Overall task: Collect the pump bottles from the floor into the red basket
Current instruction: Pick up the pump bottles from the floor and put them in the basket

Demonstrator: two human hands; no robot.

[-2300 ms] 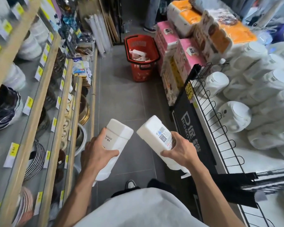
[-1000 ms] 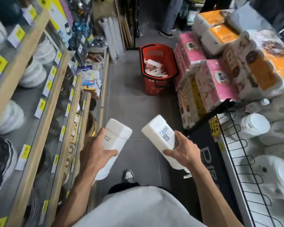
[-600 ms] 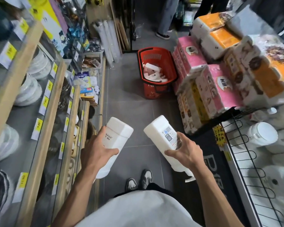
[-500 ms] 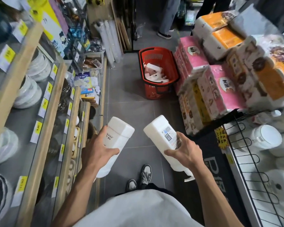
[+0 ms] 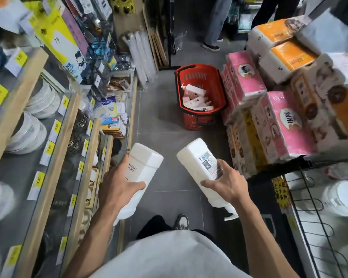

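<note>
Gripping a white pump bottle [image 5: 143, 167] in left hand [image 5: 117, 185], another bottle [image 5: 199, 165] in right hand [image 5: 227, 183]

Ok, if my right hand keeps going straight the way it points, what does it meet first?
The way looks free over bare floor; the right hand, gripping a pump bottle, would probably reach the red basket first, though depth is unclear.

I see matt white plastic bottles [image 5: 144, 167], a perforated glossy red plastic basket [image 5: 219, 91], a smooth grey tile floor [image 5: 159, 121], and wooden shelf edges [image 5: 54, 167].
</note>
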